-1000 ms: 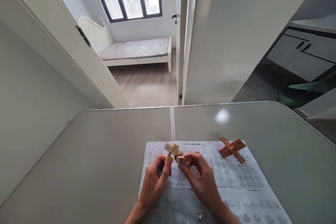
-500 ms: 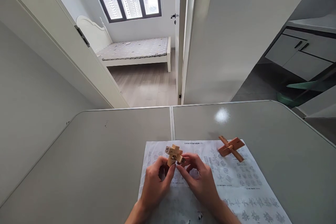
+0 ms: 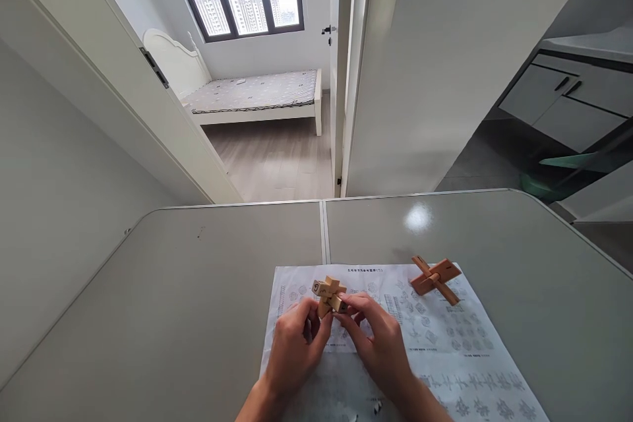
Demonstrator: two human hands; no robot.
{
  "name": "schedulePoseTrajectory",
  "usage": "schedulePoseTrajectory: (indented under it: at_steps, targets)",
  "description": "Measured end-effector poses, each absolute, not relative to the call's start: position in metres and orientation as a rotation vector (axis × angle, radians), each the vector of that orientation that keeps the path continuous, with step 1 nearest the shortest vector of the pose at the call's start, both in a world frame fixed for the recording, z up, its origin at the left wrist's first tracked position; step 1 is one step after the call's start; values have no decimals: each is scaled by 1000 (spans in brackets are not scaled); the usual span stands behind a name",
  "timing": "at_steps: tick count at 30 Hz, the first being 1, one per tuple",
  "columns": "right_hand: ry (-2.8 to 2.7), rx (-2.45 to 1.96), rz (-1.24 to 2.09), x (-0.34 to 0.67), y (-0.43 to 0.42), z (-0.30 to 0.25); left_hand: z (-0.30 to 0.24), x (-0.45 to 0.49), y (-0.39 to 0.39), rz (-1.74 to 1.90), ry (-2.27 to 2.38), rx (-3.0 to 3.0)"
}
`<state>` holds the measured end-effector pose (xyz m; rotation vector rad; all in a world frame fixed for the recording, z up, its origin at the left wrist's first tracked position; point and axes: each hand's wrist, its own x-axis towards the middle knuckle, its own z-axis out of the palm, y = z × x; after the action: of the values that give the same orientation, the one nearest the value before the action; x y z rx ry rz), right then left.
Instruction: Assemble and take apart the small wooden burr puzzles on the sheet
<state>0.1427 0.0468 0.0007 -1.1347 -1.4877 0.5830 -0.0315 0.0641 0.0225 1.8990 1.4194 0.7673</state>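
A small light wooden interlocking puzzle is held up just above a printed instruction sheet. My left hand pinches its lower left part with thumb and fingers closed. My right hand pinches its lower right end, fingers curled. Numbers are written on some of the puzzle's bar ends. A second, darker orange-brown wooden cross puzzle lies on the sheet's upper right corner, well clear of both hands.
The grey folding table has a seam down its middle and a rounded far edge. Beyond it stand a white wall, an open door and a bedroom with a bed. Cabinets and a green object sit at the far right.
The light puzzle's bars have closed together into a tighter cross. Both hands stayed on it and drew slightly nearer each other.
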Motion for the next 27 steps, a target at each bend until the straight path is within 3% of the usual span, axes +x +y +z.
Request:
schedulePoseTrajectory:
  at_steps: [13, 27]
  targets:
    - [-1557, -1082, 612, 145, 46, 2, 24, -31, 66, 680, 1371, 2012]
    - [-1619, -1045, 650, 142, 42, 7, 35, -42, 74, 875, 1154, 1379]
